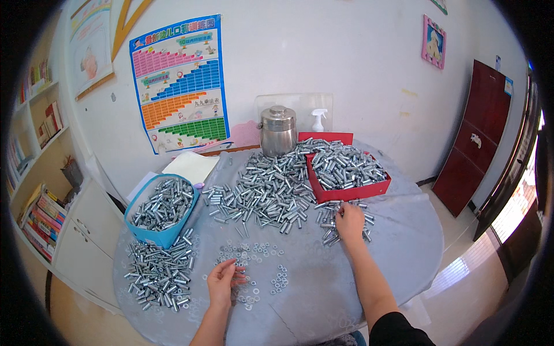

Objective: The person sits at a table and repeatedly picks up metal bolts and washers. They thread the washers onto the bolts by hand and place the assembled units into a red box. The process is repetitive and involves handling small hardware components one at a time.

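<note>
At the near left of the table, the person's left hand [223, 281] is over a loose scatter of small metal rings [255, 248], with its fingers [235, 282] slightly parted and pointing right; I can't tell whether one is caught between them. More rings lie just to the left and far side of those fingers, and a group of small nuts [280, 279] sits a little to the right, apart from the hand.

Farther off and to the right, the right hand [350, 222] bends its fingers down among silvery metal cylinders [329, 236]. They lie on both sides of the fingertips, just nearer than the red box [350, 192], itself full of them. The knuckles hide whatever those fingers may hold.

On the far wall at left, a blue-bordered poster [182, 86] carries a large printed heading, smaller characters and stepped rows of coloured cells in pink, blue, orange and green. I can make out no label on the steel pot [278, 134] or the white spray bottle [318, 121].
</note>
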The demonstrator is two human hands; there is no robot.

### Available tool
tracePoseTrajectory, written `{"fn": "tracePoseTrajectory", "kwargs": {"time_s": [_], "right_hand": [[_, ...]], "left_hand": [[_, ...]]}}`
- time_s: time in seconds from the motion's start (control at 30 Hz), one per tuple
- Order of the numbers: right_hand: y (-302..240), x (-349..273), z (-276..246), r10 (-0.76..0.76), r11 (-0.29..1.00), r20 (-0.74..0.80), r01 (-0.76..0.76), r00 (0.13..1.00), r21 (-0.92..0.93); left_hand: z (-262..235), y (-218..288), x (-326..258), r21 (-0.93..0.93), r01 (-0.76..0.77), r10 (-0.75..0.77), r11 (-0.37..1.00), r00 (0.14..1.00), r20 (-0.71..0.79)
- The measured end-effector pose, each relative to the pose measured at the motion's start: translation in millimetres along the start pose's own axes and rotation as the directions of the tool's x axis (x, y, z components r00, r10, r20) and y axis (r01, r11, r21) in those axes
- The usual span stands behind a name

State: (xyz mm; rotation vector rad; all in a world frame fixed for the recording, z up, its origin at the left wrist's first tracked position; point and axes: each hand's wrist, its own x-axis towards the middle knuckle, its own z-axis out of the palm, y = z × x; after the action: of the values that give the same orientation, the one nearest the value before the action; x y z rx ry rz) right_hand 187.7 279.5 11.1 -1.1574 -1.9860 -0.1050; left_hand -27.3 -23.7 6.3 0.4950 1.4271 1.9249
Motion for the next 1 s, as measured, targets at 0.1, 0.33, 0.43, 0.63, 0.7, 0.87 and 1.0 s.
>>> {"fn": "tracePoseTrajectory", "kwargs": {"time_s": [0.1,0.33,0.43,0.63,0.7,0.87,1.0], "right_hand": [[-0.4,-0.9,0.3,-0.03,0.999,-0.055,0.028,0.998,-0.045],[-42.7,-14.1,15.1,-0.134,0.929,0.149,0.072,0.98,0.362],[-62.7,-29.8,28.8,-0.194,0.947,0.23,0.122,0.954,0.297],[-62.4,-32.9,47.4,-0.183,0.934,0.209,0.104,0.961,0.341],[-62.4,-37.6,45.9,-0.203,0.933,0.19,0.131,0.961,0.337],[-64.4,-39.1,39.5,-0.203,0.885,0.155,0.113,0.967,0.452],[-63.1,-37.4,41.0,-0.211,0.784,0.137,0.084,0.968,0.615]], "left_hand": [[-3.7,-1.3,0.7,0.001,0.003,-0.002,1.0,1.0,-0.013],[-0.6,3.2,3.1,0.025,-0.05,0.051,0.998,0.997,-0.049],[-2.2,-5.5,7.0,0.099,-0.164,0.168,0.982,0.985,-0.036],[12.4,3.4,4.0,0.377,-0.236,0.251,0.895,0.968,0.01],[20.0,11.7,11.6,0.537,-0.282,0.307,0.795,0.951,0.046],[23.8,7.5,75.0,0.847,-0.256,0.345,0.466,0.934,0.093],[41.2,7.2,105.8,0.964,-0.189,0.346,0.188,0.931,0.115]]}}
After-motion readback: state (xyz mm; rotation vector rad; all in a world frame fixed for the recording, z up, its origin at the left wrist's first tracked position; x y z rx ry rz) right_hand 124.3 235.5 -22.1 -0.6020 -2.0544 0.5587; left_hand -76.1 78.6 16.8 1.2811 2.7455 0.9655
